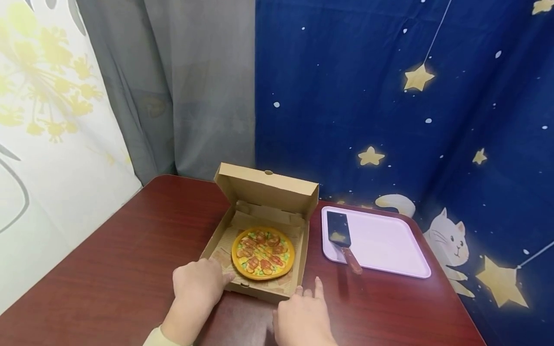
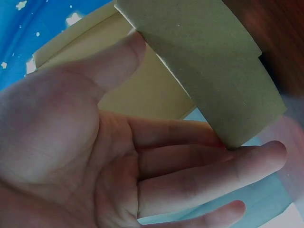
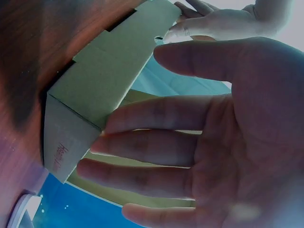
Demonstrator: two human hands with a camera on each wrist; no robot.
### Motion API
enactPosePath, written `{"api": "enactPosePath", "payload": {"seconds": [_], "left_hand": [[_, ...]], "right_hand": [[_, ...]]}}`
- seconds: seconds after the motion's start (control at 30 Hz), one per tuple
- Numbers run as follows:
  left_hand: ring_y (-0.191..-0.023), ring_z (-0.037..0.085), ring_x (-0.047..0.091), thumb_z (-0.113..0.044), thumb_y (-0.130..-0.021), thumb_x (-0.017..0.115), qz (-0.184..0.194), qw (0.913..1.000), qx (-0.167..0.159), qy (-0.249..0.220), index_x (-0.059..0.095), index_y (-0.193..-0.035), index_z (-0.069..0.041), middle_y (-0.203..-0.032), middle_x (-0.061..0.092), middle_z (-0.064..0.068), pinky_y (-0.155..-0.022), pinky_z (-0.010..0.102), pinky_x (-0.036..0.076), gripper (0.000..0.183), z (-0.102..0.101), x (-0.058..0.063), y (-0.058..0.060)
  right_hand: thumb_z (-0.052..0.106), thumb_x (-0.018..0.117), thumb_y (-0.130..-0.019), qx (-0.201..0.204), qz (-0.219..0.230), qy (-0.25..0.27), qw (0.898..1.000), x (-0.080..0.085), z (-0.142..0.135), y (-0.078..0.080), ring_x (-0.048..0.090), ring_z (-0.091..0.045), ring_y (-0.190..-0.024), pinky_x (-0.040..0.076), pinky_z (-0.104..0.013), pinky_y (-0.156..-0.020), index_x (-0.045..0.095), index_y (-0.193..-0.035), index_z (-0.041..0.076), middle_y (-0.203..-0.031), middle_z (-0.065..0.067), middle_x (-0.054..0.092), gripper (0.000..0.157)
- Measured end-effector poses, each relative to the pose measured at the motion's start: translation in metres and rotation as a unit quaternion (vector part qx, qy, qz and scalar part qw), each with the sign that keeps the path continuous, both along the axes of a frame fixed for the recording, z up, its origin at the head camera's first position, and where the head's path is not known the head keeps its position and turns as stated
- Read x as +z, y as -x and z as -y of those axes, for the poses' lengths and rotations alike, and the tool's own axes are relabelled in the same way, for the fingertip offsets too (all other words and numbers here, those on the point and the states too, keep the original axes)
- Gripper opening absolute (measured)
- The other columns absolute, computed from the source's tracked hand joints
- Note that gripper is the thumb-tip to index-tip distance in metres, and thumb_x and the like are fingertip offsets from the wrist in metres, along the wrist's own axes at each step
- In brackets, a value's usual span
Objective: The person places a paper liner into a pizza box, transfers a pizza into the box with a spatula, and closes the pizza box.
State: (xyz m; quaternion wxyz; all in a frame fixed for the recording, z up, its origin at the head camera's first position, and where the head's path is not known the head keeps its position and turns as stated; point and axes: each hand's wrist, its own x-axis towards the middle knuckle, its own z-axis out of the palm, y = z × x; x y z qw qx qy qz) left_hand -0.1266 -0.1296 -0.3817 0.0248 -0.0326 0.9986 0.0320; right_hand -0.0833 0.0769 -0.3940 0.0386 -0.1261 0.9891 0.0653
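An open cardboard pizza box [image 1: 250, 290] stands on the table, its lid [image 1: 270, 194] raised at the back. A pizza [image 1: 263, 253] with a golden crust and colourful topping lies inside on printed paper. At the box's front left corner is my left hand [image 1: 200, 283], its thumb by the front wall [image 2: 204, 61]; the left wrist view shows the fingers mostly straight near the corner. My right hand [image 1: 304, 315] is by the front right corner with its fingers extended. In the right wrist view the fingertips [image 3: 114, 121] lie close to that corner; contact is unclear.
Right of the box lies a pale pink tray [image 1: 389, 240]. A pizza server [image 1: 339, 229] with a dark blade and wooden handle rests on it, the handle reaching over the near rim. Curtains [image 1: 337, 96] hang behind the reddish-brown table [image 1: 130, 269].
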Motion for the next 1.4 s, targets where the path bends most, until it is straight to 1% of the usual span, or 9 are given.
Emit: {"api": "enactPosePath", "payload": {"seconds": [0.17,0.3,0.4,0.7,0.83,0.93,1.13,1.23,1.4], "left_hand": [[-0.077,0.037,0.075,-0.062,-0.092,0.072,-0.010,0.9998,-0.003,0.014,0.076,-0.091,-0.005,-0.085,0.075,0.012,-0.061,0.049,0.056,0.057,-0.006,-0.001,-0.002],[-0.070,0.035,0.074,-0.062,-0.090,0.075,-0.029,0.9993,-0.005,0.024,0.072,-0.082,-0.004,-0.077,0.071,0.010,-0.056,0.047,0.054,0.059,-0.011,-0.003,-0.005],[-0.069,0.035,0.073,-0.062,-0.088,0.076,-0.042,0.9988,-0.002,0.025,0.070,-0.081,-0.002,-0.074,0.070,0.010,-0.056,0.047,0.053,0.061,-0.014,-0.003,-0.007],[-0.069,0.034,0.073,-0.062,-0.091,0.073,-0.026,0.9990,-0.002,0.035,0.072,-0.086,-0.001,-0.076,0.072,0.011,-0.058,0.048,0.054,0.061,-0.021,-0.003,-0.010],[-0.071,0.034,0.074,-0.062,-0.092,0.072,-0.017,0.9991,-0.005,0.038,0.076,-0.086,-0.003,-0.081,0.074,0.011,-0.059,0.048,0.055,0.060,-0.026,-0.004,-0.011],[-0.072,0.035,0.075,-0.061,-0.092,0.072,-0.018,0.9991,-0.004,0.039,0.078,-0.082,-0.006,-0.082,0.076,0.011,-0.059,0.048,0.055,0.056,-0.029,-0.005,-0.012],[-0.070,0.034,0.074,-0.061,-0.092,0.072,-0.021,0.9989,-0.004,0.042,0.077,-0.079,-0.008,-0.081,0.076,0.010,-0.058,0.048,0.054,0.055,-0.030,-0.005,-0.013],[-0.070,0.034,0.074,-0.061,-0.093,0.072,-0.020,0.9989,-0.006,0.042,0.076,-0.078,-0.008,-0.081,0.075,0.010,-0.058,0.048,0.054,0.055,-0.030,-0.005,-0.013],[-0.067,0.033,0.074,-0.062,-0.092,0.072,-0.028,0.9989,-0.008,0.038,0.074,-0.071,-0.011,-0.077,0.075,0.009,-0.058,0.048,0.054,0.055,-0.028,-0.006,-0.013]], "right_hand": [[0.052,0.069,-0.095,-0.009,0.004,0.003,1.000,0.003,-0.003,0.001,0.073,-0.040,-0.110,0.034,-0.066,-0.124,0.083,-0.095,0.009,-0.121,-0.019,0.077,0.045],[0.051,0.070,-0.094,-0.011,-0.005,0.016,1.000,0.004,-0.007,0.001,0.074,-0.038,-0.104,0.038,-0.064,-0.121,0.082,-0.094,0.006,-0.111,-0.019,0.078,0.047],[0.050,0.070,-0.095,-0.014,-0.003,0.022,1.000,0.004,-0.009,0.002,0.074,-0.038,-0.103,0.039,-0.064,-0.121,0.081,-0.094,0.005,-0.110,-0.019,0.078,0.046],[0.050,0.069,-0.096,-0.020,0.001,0.029,0.999,0.004,-0.017,0.002,0.075,-0.039,-0.105,0.038,-0.064,-0.121,0.082,-0.095,0.006,-0.113,-0.018,0.078,0.046],[0.049,0.070,-0.095,-0.021,-0.008,0.033,0.999,0.004,-0.021,0.002,0.075,-0.037,-0.100,0.039,-0.064,-0.120,0.081,-0.092,0.005,-0.103,-0.017,0.078,0.045],[0.048,0.069,-0.096,-0.020,-0.014,0.032,0.999,0.004,-0.022,0.002,0.075,-0.036,-0.094,0.039,-0.064,-0.120,0.081,-0.091,0.006,-0.095,-0.015,0.077,0.045],[0.047,0.068,-0.097,-0.018,-0.012,0.034,0.999,0.004,-0.025,0.002,0.076,-0.034,-0.093,0.041,-0.064,-0.118,0.081,-0.091,0.006,-0.094,-0.014,0.077,0.043],[0.047,0.068,-0.097,-0.008,-0.016,0.040,0.999,0.004,-0.028,0.002,0.076,-0.033,-0.092,0.045,-0.063,-0.114,0.081,-0.088,0.008,-0.095,-0.013,0.078,0.042],[0.045,0.069,-0.096,0.016,-0.037,0.049,0.998,0.002,-0.032,0.001,0.073,-0.030,-0.083,0.053,-0.057,-0.098,0.080,-0.082,0.012,-0.086,-0.009,0.075,0.038]]}}
